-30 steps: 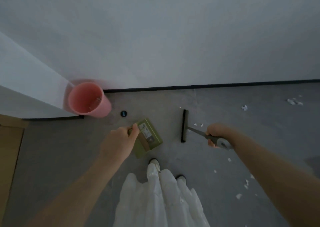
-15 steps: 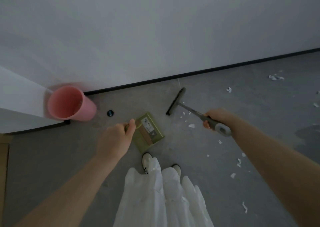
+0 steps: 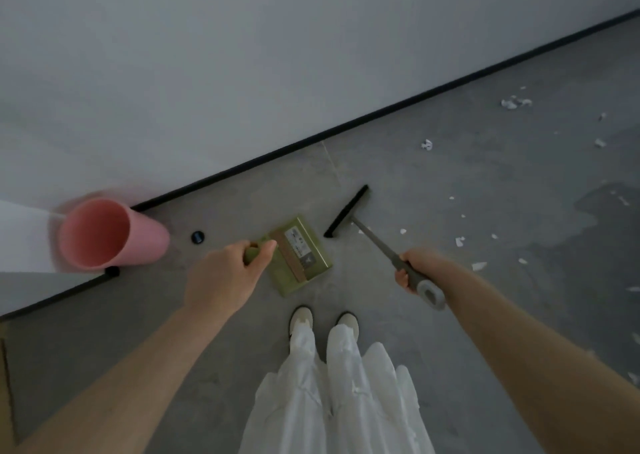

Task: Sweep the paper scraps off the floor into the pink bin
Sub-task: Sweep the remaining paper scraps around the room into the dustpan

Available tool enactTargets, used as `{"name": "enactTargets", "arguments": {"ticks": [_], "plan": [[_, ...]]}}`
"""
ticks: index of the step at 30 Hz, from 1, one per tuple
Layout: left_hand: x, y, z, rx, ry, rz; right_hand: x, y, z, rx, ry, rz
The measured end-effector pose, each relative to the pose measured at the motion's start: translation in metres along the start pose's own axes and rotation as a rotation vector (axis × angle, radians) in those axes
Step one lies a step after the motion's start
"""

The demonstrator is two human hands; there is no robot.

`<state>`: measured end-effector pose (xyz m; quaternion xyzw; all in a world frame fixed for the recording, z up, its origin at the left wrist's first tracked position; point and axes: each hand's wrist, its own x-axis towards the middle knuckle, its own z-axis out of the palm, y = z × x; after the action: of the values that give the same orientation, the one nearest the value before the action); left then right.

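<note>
The left hand (image 3: 221, 280) curls round the stubby handle of an olive-green dustpan (image 3: 301, 256), thumb laid along the top, so that grip is closed on the handle; the pan lies flat on the grey floor (image 3: 450, 315) just ahead of the person's pale shoes (image 3: 323, 320), with a label and a tan strip across its upper face; the right hand (image 3: 420, 268) wraps its fingers round the grey handle of a small broom (image 3: 360, 226), that grip likewise closed on it, the looped end of the handle sticking out below the hand; the broom's thin shaft runs up and to the left to a narrow black head (image 3: 346, 211), which rests on the floor just to the right of the dustpan and apart from it; white paper scraps (image 3: 460, 241) lie scattered over the floor to the right of the broom head, some near it and others well off toward the right edge, with a larger crumpled cluster (image 3: 514, 101) close to the black skirting (image 3: 381, 115) at the foot of the pale wall; the pink bin (image 3: 110, 235) stands at the left against the wall corner, its open mouth toward the camera, well apart from the scraps; a small round black object (image 3: 197, 237) sits on the floor between bin and dustpan; white trousers (image 3: 332, 401) fill the lower middle.
</note>
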<state>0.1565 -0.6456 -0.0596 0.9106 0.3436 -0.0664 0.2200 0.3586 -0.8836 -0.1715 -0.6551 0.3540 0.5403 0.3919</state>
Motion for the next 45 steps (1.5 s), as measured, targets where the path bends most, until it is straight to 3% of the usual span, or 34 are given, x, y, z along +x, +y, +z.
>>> {"name": "enactTargets", "arguments": {"ticks": [8, 18, 23, 28, 34, 41, 45], "plan": [[0.014, 0.022, 0.008, 0.075, -0.174, 0.152, -0.032, 0.076, -0.046, 0.135, 0.130, 0.067], [0.020, 0.043, 0.022, 0.123, -0.363, 0.344, -0.094, 0.123, -0.051, 0.121, 0.312, -0.072], [0.020, 0.055, 0.038, 0.102, -0.384, 0.441, -0.119, 0.142, -0.067, 0.136, 0.396, -0.071], [0.012, 0.079, 0.051, 0.096, -0.395, 0.514, -0.129, 0.153, -0.085, -0.052, 0.504, -0.020], [0.007, 0.113, 0.071, 0.086, -0.414, 0.547, -0.114, 0.172, -0.120, -0.093, 0.634, 0.065], [0.008, 0.145, 0.097, 0.085, -0.361, 0.612, -0.081, 0.188, -0.151, -0.198, 0.622, 0.059], [0.001, 0.165, 0.109, 0.138, -0.349, 0.621, -0.080, 0.186, -0.133, -0.370, 0.490, 0.040]]}}
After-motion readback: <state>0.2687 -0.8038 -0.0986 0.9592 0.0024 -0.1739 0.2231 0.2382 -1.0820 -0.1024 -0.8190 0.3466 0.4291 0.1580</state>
